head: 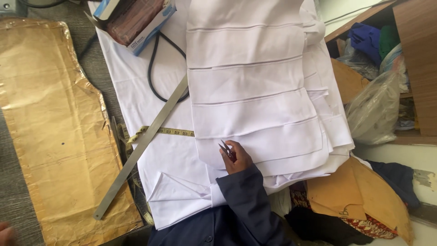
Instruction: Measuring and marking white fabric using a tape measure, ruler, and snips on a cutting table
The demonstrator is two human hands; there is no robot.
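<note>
With the right hand point(236, 157) gripping the thread snips point(226, 150), keep blades flat at the white fabric stack point(255, 91) edge; the left hand point(5, 233), barely in view, cannot be judged.

Tailoring workshop, judged from the cutting table. Stack of folded white cloth pieces point(255, 91) directly ahead of the right hand point(236, 157), which grips small thread snips point(226, 150). Long steel ruler point(141, 148) and yellow measuring tape point(175, 132) lying on white cloth just left of that hand. Brown paper pattern point(54, 123) further left. Shelf point(409, 54) stuffed with fabric scraps and plastic bags off to the right.
</note>
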